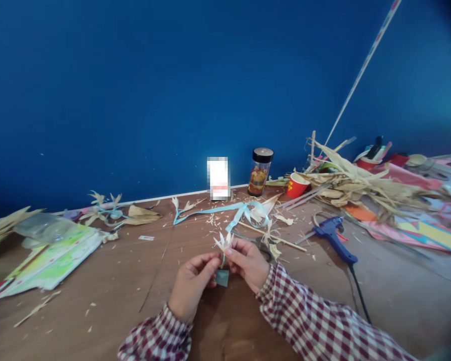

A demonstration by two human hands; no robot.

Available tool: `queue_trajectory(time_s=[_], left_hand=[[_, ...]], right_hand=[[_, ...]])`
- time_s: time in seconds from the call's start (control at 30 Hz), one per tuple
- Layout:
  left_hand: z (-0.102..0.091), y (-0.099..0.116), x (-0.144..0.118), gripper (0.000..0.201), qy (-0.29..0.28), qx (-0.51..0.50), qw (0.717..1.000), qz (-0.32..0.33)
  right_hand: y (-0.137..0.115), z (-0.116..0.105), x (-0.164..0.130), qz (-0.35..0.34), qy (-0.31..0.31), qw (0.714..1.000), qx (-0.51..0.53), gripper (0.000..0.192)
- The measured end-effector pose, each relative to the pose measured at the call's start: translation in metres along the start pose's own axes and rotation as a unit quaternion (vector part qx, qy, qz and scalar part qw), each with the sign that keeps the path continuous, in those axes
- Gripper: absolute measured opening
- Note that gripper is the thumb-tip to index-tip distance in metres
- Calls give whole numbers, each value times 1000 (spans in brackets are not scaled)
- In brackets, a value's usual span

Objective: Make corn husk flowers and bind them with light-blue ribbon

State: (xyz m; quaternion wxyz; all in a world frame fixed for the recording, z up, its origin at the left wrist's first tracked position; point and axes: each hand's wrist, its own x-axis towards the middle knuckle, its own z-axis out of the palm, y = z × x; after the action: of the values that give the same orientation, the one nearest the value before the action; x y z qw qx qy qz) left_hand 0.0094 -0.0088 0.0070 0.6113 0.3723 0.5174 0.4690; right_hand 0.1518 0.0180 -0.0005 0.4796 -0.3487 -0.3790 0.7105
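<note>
A small pale flower with pointed petals (pixel 223 242), which looks made of corn husk, is pinched between the thumb and fingers of my right hand (pixel 250 263). My left hand (pixel 195 283) is closed at the flower's base, thumb against fingers, around its thin greenish stem. Just under the fingertips hangs a short flat end of blue-green ribbon (pixel 222 278). Beyond the hands, a long light-blue ribbon (pixel 210 208) curls over the brown table (pixel 165 311). Scissors (pixel 265 246) lie partly hidden behind my right hand.
At right lies a blue glue gun (pixel 332 238) with its cord. A red paper cup (pixel 297 185), a dark-lidded jar (pixel 260 172) and a heap of dry husks (pixel 357 180) stand behind. A bright, blurred-out upright object (pixel 218 178) rests by the wall. Green-white packaging (pixel 52 260) lies left.
</note>
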Motion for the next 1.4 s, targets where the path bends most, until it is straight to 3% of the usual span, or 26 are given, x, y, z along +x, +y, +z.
queue_trajectory(time_s=[0.13,0.27,0.33,0.43,0.5,0.53,0.6,0.7,0.8,0.97,1.07,1.2,1.4], left_hand=[[-3,-4,2,22,-40,50,998,27],[-10,1,6,22,16,-5,1000,26],[-15,5,9,25,69,-51,996,22],[-20,11,12,30,114,-98,989,14],[-21,12,13,32,119,-109,987,11],[-21,12,13,33,120,-111,987,11],[-20,11,13,34,120,-112,986,13],[-18,10,12,34,121,-115,986,19],[-16,9,11,33,111,-115,987,20],[-12,6,9,29,72,-95,993,17],[-10,5,8,28,55,-81,995,13],[-10,6,7,28,58,-76,995,4],[-14,5,9,31,73,-39,996,10]], right_hand=[[3,1,0,-13,-17,998,-63,26],[-4,1,-3,-42,-3,979,-198,24],[-9,1,-7,-80,5,933,-350,20],[-12,1,-14,-136,-16,802,-581,15],[-12,1,-17,-147,-36,729,-668,18],[-11,2,-18,-146,-43,708,-690,19],[-10,2,-19,-139,-52,693,-705,14],[-9,2,-20,-139,-50,714,-684,8],[-8,1,-19,-145,-25,757,-636,9],[-4,0,-14,-92,-10,893,-441,14],[-4,0,-9,-57,-17,951,-302,16],[-6,-1,-6,-6,-13,982,-188,26],[-4,-3,-5,6,4,988,-155,20]])
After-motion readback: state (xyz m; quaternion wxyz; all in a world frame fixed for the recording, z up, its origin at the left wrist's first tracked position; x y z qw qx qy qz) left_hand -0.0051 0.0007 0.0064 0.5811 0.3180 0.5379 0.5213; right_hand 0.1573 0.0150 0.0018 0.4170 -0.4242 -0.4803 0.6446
